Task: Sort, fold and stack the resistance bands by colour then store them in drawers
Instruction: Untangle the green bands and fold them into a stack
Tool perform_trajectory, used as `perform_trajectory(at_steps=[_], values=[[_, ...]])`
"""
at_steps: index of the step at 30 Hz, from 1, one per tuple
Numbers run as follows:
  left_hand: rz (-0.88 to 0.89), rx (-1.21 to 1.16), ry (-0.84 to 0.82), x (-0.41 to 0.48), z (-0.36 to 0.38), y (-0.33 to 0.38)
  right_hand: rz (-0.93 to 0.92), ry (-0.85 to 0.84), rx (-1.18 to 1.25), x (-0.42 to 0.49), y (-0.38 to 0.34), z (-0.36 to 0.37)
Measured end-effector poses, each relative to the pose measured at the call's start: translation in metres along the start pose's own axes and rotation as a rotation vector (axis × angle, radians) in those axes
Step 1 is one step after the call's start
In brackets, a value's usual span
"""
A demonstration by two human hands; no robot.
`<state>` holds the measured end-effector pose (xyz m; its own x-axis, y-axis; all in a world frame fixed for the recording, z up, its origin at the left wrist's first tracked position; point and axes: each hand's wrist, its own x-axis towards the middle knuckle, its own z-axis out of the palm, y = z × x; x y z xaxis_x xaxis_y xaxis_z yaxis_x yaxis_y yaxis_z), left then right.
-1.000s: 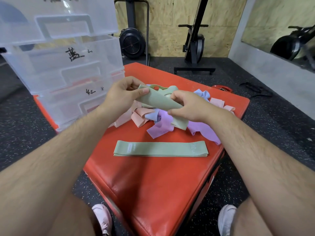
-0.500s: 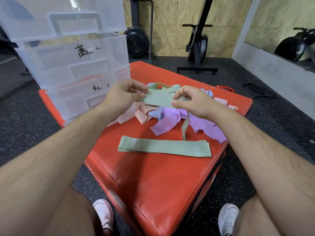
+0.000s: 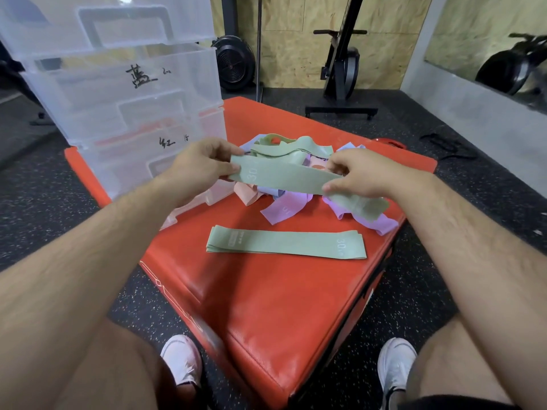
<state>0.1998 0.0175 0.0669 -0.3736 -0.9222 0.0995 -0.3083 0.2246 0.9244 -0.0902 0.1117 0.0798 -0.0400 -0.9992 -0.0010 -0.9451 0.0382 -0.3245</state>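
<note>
Several clear drawers point(image 3: 124, 84) stand stacked at ten o'clock on the red padded box point(image 3: 281, 306), two of them with handwritten marks on their fronts. Just right of them the left hand point(image 3: 195, 167) pinches one end of a green band point(image 3: 284, 176) between thumb and fingers; the band runs flat across to the right hand point(image 3: 367, 177), which pinches it further along, and its free end trails down toward four o'clock. This held band, printed with "30", hangs above a loose pile of bands point(image 3: 281, 210) in green, peach, lilac and pale blue at the middle of the box top. At six o'clock from the pile a flat green band point(image 3: 284, 242) lies straight on the box, apart from both hands. On the speckled floor at six o'clock, two white shoes point(image 3: 182, 359) sit either side of the box's near corner.
</note>
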Motion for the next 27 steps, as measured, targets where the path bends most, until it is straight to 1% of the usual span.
perform_trajectory(at_steps=[5,9,12,16,19,20,23,27], values=[[-0.059,-0.023,-0.040,-0.011,-0.007,-0.009,0.054,-0.091,-0.052,-0.006,0.019,-0.001],[-0.109,0.014,-0.060,-0.020,-0.008,-0.024,0.054,-0.091,0.056,-0.018,0.031,0.002],[-0.100,0.082,-0.079,-0.028,-0.006,-0.032,0.051,-0.133,0.061,-0.028,0.035,0.010],[-0.072,0.158,-0.040,-0.036,-0.005,-0.041,0.029,-0.225,0.086,-0.037,0.044,0.024],[-0.038,0.342,-0.031,-0.040,-0.007,-0.052,0.063,-0.246,0.162,-0.042,0.046,0.034],[-0.034,0.419,-0.048,-0.042,-0.006,-0.055,0.067,-0.225,0.175,-0.044,0.047,0.038],[-0.011,0.609,-0.082,-0.043,-0.004,-0.063,0.044,-0.157,0.119,-0.050,0.049,0.050],[0.077,0.796,-0.148,-0.043,0.000,-0.075,-0.004,-0.146,-0.003,-0.052,0.055,0.067]])
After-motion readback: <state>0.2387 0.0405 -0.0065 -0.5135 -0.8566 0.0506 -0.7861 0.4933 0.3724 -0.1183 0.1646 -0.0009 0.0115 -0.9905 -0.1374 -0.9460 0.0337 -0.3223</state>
